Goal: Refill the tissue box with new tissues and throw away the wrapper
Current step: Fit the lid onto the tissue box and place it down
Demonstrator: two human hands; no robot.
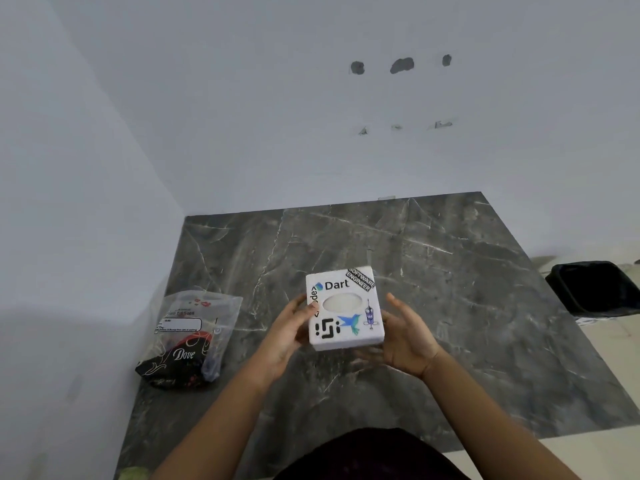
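Gripping tissue box (pixel 346 308) edge, left hand (pixel 287 332); right hand (pixel 405 337) beside.

Left hand (pixel 287 336) grips, fingers curled; right hand (pixel 407 336) spread, palm inward.

The tissue box (pixel 346 341) between the fingers (pixel 297 306) is white, with black lettering, a blue bird, a black angular sign, a purple cup and a black-and-white label. Under the fingers the table (pixel 450 271) is dark grey marble veined white. Left of the fingers the wrapper (pixel 194 327) is clear above, black with red and white swirls below. Well to their right the bin (pixel 595 289) is black
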